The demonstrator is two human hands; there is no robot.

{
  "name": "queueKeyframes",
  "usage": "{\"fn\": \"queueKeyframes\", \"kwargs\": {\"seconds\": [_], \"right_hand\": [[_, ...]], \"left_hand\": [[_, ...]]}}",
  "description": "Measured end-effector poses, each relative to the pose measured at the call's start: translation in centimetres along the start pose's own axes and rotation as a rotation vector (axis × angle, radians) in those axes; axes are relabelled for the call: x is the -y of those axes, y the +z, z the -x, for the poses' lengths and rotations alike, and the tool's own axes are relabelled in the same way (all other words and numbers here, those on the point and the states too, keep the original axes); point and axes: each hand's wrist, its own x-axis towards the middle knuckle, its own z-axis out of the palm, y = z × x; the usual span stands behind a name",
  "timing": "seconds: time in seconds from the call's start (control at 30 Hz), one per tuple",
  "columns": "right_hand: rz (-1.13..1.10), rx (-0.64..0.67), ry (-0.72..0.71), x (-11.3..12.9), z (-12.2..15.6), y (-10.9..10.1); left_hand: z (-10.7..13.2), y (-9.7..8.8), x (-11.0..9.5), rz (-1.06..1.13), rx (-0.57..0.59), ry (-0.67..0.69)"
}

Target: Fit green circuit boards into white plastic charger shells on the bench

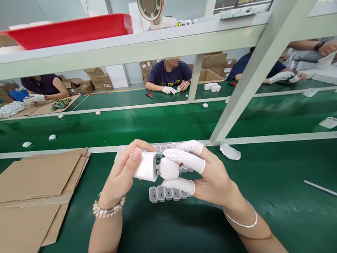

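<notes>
My left hand (pixel 121 178) is closed around a white plastic charger shell (pixel 146 167), held above the green table. My right hand (pixel 201 173), with white finger cots on thumb and two fingers, pinches a white rounded piece (pixel 169 169) with a small green circuit board (pixel 159 159) against the shell's open end. Below the hands, rows of empty white shells (pixel 168 193) stand on the table, and more of them (pixel 170 146) lie behind.
Flattened cardboard (pixel 29 195) lies at the left. A white scrap (pixel 229 151) and a thin rod (pixel 334 194) lie at the right. A green conveyor belt (pixel 126 124) carries small white parts. Other people work across it; a slanted frame post (pixel 242 91) rises ahead.
</notes>
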Motion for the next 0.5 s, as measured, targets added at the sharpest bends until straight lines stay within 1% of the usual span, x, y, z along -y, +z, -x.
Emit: {"fn": "queueKeyframes", "kwargs": {"seconds": [0.17,0.4,0.5], "right_hand": [[0.038,0.024,0.047,0.0,0.2,-0.2],[0.082,0.095,0.094,0.1,0.5,-0.1],[0.084,0.058,0.124,0.1,0.4,0.2]], "left_hand": [[-0.1,0.2,0.0,-0.022,-0.03,-0.043],[-0.8,1.1,-0.8,-0.019,0.022,-0.107],[-0.9,1.3,-0.4,0.005,-0.006,-0.131]]}}
